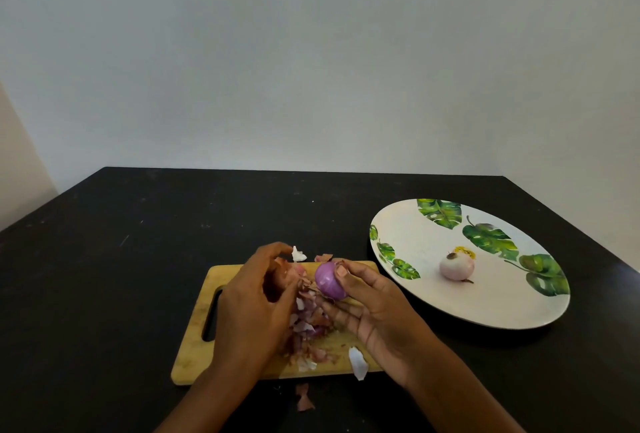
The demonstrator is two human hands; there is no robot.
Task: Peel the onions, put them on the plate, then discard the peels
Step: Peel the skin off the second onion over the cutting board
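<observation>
Head view: right hand [377, 308] grip pinches glossy purple round onion [329, 280] over wooden cutting board [194, 356] near desk [104, 259] front edge, left hand [256, 301] grip curled, hold unclear; slick surface may let it slip, roll off.

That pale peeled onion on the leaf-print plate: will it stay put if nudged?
Probably not: the pale peeled onion is round and lies loose on the shallow white leaf-print plate, so it may roll. Its bare surface looks smooth, likely slippery to grip.
</observation>
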